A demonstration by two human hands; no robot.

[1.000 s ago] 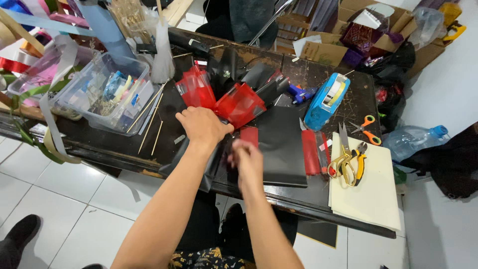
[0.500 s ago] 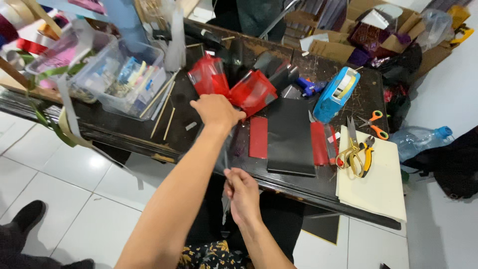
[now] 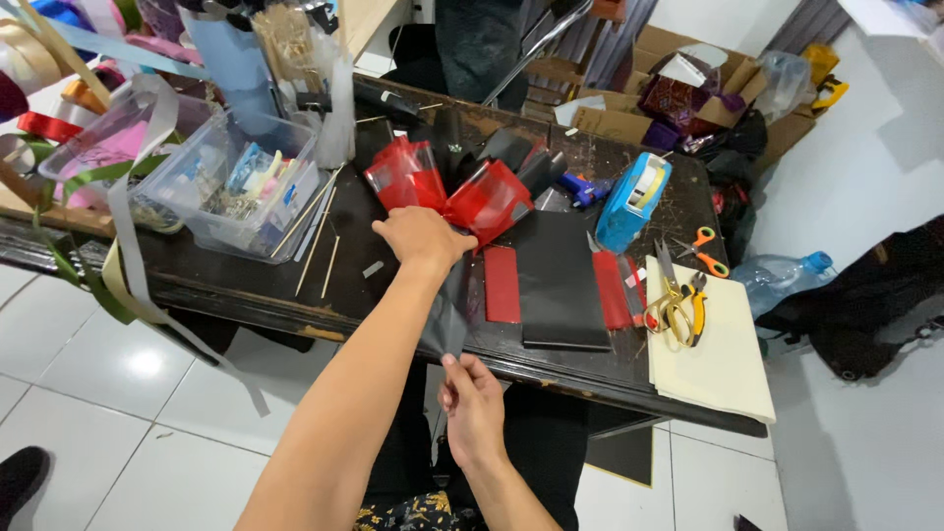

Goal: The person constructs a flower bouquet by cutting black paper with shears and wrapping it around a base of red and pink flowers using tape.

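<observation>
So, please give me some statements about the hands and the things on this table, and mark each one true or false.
1. The left hand rests on the red and black bow. True.
2. The right hand holds the scissors. False: it pinches the end of a dark strip below the table's edge; the orange-handled scissors lie untouched.
3. The blue tape dispenser stands right of the bow. True.
4. The clear plastic box is right of the bow. False: it is left.
</observation>
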